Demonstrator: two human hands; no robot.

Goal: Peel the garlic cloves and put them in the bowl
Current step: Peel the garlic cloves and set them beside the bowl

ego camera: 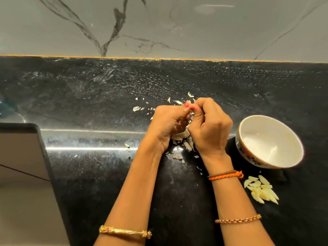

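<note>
A garlic clove was pinched between the fingertips of the left hand (166, 125) and the right hand (211, 128), both hands curled tight and touching at the tips over the black speckled stone counter (88, 174). The clove itself was almost wholly hidden; its long axis could not be told. It was judged to sit at the meeting point of the two thumbs, above the pile of pale papery garlic skins (182, 139) scattered under and behind the hands.

The white ceramic bowl with a patterned outside (248, 155) was seen to the right, near the right hand and well apart from the left, so the right hand was judged the nearer for the drop. Nothing was seen in the bowl. A heap of peeled cream-coloured garlic cloves (260, 189) was lying on the counter just below the bowl, beside the right forearm, not yet in it.
</note>
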